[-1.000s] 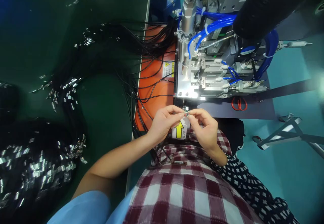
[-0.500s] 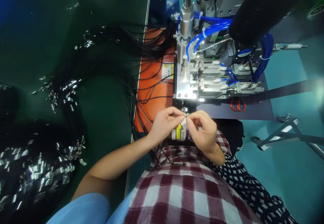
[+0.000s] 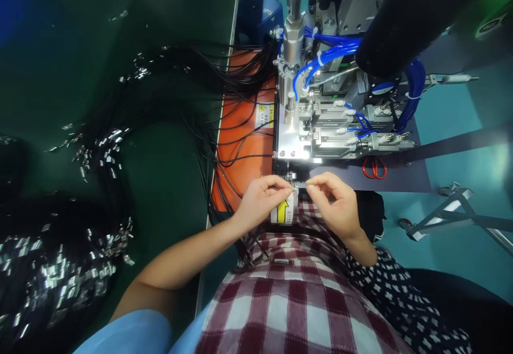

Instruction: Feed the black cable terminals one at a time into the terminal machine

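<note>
My left hand (image 3: 260, 199) pinches a small metal-tipped cable end (image 3: 295, 187) between thumb and forefinger, just in front of the machine (image 3: 292, 143). The cable behind that tip is mostly hidden by the fingers. Directly below the fingertips is a white label with a yellow arrow (image 3: 282, 213). To the right, a short gap away from the cable end, my right hand (image 3: 337, 204) has its thumb and forefinger pressed together. Whatever lies in that pinch is too small to make out.
Black cables (image 3: 240, 84) run over the orange plate (image 3: 230, 183) into the machine's left side. A large bundle of cables with shiny metal ends (image 3: 60, 274) lies on the dark green table (image 3: 168, 183). Red-handled scissors (image 3: 374, 168) rest right of my hands; blue air tubes (image 3: 336, 49) arch above.
My right hand has moved right, away from the left fingertips and the cable end. My left hand stays nearly in place, still pinching. The view has shifted slightly.
</note>
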Motion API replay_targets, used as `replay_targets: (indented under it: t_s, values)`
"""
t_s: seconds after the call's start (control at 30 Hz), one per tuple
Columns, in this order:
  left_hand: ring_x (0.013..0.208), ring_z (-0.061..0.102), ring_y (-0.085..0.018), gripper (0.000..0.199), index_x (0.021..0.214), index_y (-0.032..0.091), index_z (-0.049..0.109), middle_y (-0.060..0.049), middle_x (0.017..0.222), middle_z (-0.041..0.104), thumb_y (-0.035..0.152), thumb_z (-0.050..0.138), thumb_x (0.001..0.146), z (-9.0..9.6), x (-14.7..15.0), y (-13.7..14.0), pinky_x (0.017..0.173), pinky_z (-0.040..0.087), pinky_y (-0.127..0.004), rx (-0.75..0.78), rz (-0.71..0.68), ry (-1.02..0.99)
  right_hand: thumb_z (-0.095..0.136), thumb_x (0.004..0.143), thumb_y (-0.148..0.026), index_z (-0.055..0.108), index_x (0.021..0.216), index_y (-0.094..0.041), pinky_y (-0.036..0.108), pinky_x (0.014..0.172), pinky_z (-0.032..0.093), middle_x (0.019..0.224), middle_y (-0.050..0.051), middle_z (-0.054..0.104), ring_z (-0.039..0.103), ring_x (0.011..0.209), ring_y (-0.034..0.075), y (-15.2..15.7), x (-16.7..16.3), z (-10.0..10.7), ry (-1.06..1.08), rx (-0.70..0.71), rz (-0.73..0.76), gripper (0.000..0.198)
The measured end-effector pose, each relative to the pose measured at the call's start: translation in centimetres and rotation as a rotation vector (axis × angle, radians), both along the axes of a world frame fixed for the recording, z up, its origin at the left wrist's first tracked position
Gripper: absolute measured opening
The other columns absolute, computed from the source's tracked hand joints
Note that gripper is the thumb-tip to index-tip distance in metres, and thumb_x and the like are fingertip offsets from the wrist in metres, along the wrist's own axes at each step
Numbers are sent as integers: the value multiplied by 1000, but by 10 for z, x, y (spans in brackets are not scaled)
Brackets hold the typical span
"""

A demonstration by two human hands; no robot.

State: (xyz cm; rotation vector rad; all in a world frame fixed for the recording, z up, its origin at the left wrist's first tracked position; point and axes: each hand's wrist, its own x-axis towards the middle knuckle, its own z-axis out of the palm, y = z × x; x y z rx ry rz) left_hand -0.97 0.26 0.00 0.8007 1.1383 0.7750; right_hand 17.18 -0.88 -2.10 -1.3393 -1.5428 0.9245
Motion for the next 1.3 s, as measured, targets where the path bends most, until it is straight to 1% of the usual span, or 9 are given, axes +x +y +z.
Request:
replay_targets:
  t_s: [0.07, 0.17, 0.47, 0.67, 0.83, 1.03, 1.1, 1.23, 1.3]
  values:
    - [49, 50, -7, 20, 73, 13, 68, 2, 59, 60, 31, 78, 72, -1, 0, 0, 47, 38, -18, 2, 14, -7, 64, 87, -19, 65, 88, -20, 28, 55, 41, 75, 0, 58, 48, 57, 12, -5, -3, -3, -14, 63, 9, 2]
    - [48, 49, -6, 21, 74, 13, 67, 3, 58, 59, 30, 79, 71, -2, 0, 0, 47, 38, -17, 15, 27, -15, 65, 85, -15, 65, 91, -21, 29, 55, 43, 75, -1, 58, 48, 56, 12, -10, -8, -4, -49, 134, 10, 8]
    - [59, 60, -10, 23, 75, 11, 67, -2, 68, 66, 29, 80, 70, 1, 1, -1, 54, 46, -18, 50, 23, 33, 66, 86, -15, 65, 87, -20, 32, 60, 43, 70, 0, 60, 49, 56, 13, -8, -13, -6, -165, 243, 14, 6]
    - [63, 61, -9, 21, 78, 10, 66, -2, 72, 67, 28, 76, 74, 2, 1, -2, 57, 47, -17, 64, 0, 59, 69, 83, -11, 65, 93, -21, 32, 62, 43, 75, 0, 64, 51, 56, 12, -8, -11, -10, -174, 319, -2, 15]
    - [65, 62, -10, 17, 77, 11, 66, -2, 72, 66, 25, 74, 75, 2, 1, -2, 59, 47, -17, 101, -15, 81, 68, 84, -9, 63, 92, -22, 32, 61, 43, 78, 1, 65, 55, 61, 13, -6, -10, -11, -196, 351, 22, 16]
    - [67, 62, -10, 14, 79, 11, 66, -2, 74, 66, 24, 72, 76, 0, 1, -3, 63, 49, -18, 148, -14, 94, 63, 85, -7, 59, 92, -20, 33, 67, 45, 82, 3, 65, 59, 74, 17, -5, -8, -11, -279, 404, 50, 16]
    - [67, 61, -10, 13, 79, 11, 66, -2, 74, 65, 23, 72, 77, -1, 1, -3, 62, 48, -18, 169, -10, 103, 62, 86, -6, 59, 91, -20, 32, 66, 45, 82, 2, 64, 58, 74, 16, -7, -8, -11, -208, 364, 28, 15]
    - [66, 59, -9, 12, 80, 11, 66, -2, 74, 64, 23, 70, 79, -1, 1, -4, 60, 46, -18, 196, -21, 115, 62, 89, -11, 62, 91, -21, 27, 59, 43, 83, 0, 60, 51, 65, 11, -11, -12, -12, -9, 137, -35, 10]
    - [67, 59, -9, 12, 80, 11, 66, -2, 75, 64, 23, 70, 80, -1, 1, -4, 61, 46, -18, 204, -26, 112, 63, 89, -13, 63, 91, -21, 26, 58, 43, 83, 0, 60, 49, 63, 10, -12, -14, -12, 36, 82, -42, 8]
